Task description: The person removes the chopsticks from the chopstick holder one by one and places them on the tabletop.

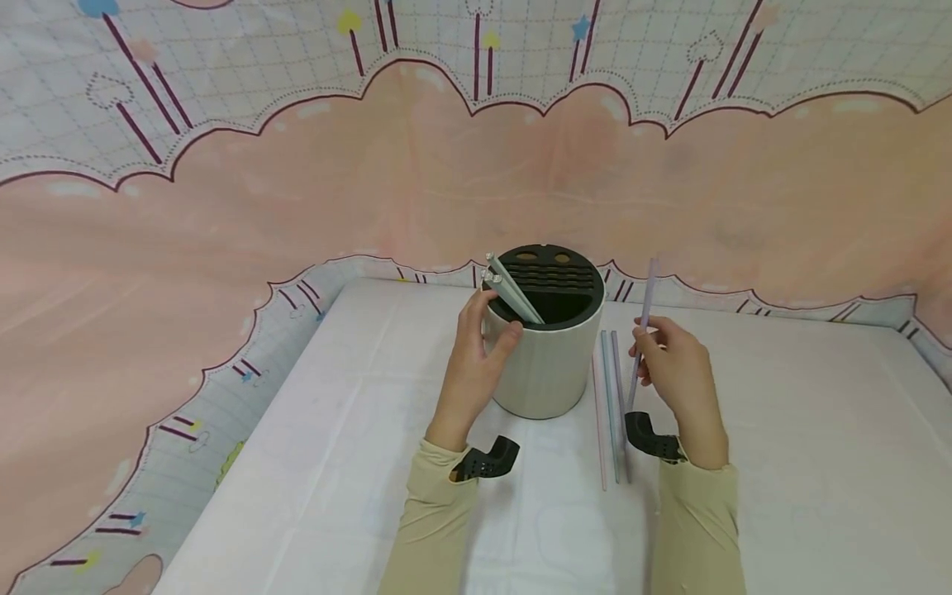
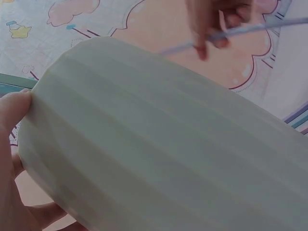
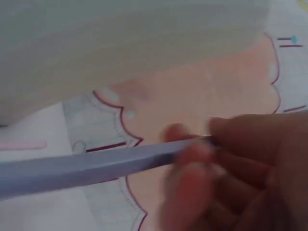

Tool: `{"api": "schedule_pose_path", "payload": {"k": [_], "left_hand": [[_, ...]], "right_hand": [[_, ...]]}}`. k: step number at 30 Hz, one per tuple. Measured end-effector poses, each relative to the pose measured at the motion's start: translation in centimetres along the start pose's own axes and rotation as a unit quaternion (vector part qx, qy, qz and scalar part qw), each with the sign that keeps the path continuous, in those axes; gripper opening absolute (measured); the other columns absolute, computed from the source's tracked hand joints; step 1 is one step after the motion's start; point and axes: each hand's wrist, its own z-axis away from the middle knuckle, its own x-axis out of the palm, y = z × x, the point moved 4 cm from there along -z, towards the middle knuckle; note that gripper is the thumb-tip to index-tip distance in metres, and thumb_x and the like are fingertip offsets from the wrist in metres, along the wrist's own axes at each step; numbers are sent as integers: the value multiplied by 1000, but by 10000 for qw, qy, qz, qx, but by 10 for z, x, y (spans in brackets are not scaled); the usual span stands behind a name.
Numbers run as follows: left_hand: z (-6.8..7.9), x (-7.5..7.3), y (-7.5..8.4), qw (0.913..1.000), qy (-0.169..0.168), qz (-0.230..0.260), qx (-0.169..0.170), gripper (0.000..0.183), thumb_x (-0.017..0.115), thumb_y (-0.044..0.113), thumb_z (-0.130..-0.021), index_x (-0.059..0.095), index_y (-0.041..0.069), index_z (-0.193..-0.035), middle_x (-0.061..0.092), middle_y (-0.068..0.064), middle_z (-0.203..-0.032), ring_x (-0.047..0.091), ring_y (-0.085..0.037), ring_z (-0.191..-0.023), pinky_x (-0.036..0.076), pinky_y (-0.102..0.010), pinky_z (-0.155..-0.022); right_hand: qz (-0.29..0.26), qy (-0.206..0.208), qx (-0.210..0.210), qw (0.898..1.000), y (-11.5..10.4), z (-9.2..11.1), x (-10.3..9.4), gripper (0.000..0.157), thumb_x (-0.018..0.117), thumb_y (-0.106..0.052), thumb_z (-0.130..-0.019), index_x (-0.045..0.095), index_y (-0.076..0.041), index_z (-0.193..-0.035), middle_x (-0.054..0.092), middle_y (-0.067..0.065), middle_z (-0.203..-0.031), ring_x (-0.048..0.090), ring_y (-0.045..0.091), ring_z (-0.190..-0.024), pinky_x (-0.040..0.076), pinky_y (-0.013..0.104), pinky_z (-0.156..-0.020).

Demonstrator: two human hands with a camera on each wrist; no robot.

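Note:
A whitish ribbed round container [image 1: 543, 372] with a black slotted top [image 1: 554, 273] stands on the table. My left hand [image 1: 476, 347] grips its left side near the rim, thumb toward the front. Several pale greenish straws [image 1: 513, 291] lean out of its opening toward the left. To the right, my right hand [image 1: 673, 364] pinches a purple straw [image 1: 649, 289], raised nearly upright. In the right wrist view that purple straw [image 3: 86, 168] runs left from blurred fingertips [image 3: 192, 178]. Below it, a pink straw [image 1: 599, 438], a blue straw [image 1: 611, 405] and another purple straw [image 1: 621, 405] lie side by side.
The table wears a white cover [image 1: 357, 463]. A peach-coloured patterned cloth [image 1: 372, 173] hangs behind it and shows along its left side. Dark camera mounts [image 1: 487, 459] sit on both wrists.

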Motion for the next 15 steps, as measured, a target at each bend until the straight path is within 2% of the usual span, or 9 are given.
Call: {"api": "schedule_pose_path", "payload": {"k": [3, 6, 11, 15], "left_hand": [[1, 0, -1, 10000, 5, -33, 10, 58, 46, 56, -85, 26, 35, -135, 16, 13, -144, 23, -11, -129, 31, -38, -98], [2, 0, -1, 10000, 7, -25, 15, 57, 46, 56, -85, 26, 36, -134, 16, 11, -144, 22, -11, -129, 30, -39, -98], [4, 0, -1, 10000, 11, -16, 6, 58, 47, 56, -84, 26, 36, -134, 16, 9, -144, 22, -11, -130, 30, -39, -98], [5, 0, 0, 10000, 16, -29, 8, 58, 46, 56, -84, 26, 36, -134, 16, 11, -144, 22, -11, -130, 31, -40, -98]], "right_hand": [[443, -811, 258, 9954, 9, -1, 9, 32, 43, -24, -94, 50, -1, -114, 59, 13, -80, 55, 17, -54, 48, 28, -55], [670, -1303, 647, 9871, 17, 0, 15, 34, 43, -27, -94, 50, 1, -112, 58, 12, -77, 55, 18, -58, 48, 32, -62], [808, -1401, 990, 9819, 29, -1, 18, 38, 42, -28, -93, 49, 3, -114, 57, 12, -74, 57, 17, -59, 46, 39, -68], [836, -1356, 1049, 9816, 38, -3, 21, 36, 44, -23, -92, 49, 5, -114, 58, 12, -73, 57, 15, -55, 48, 36, -63]]}}
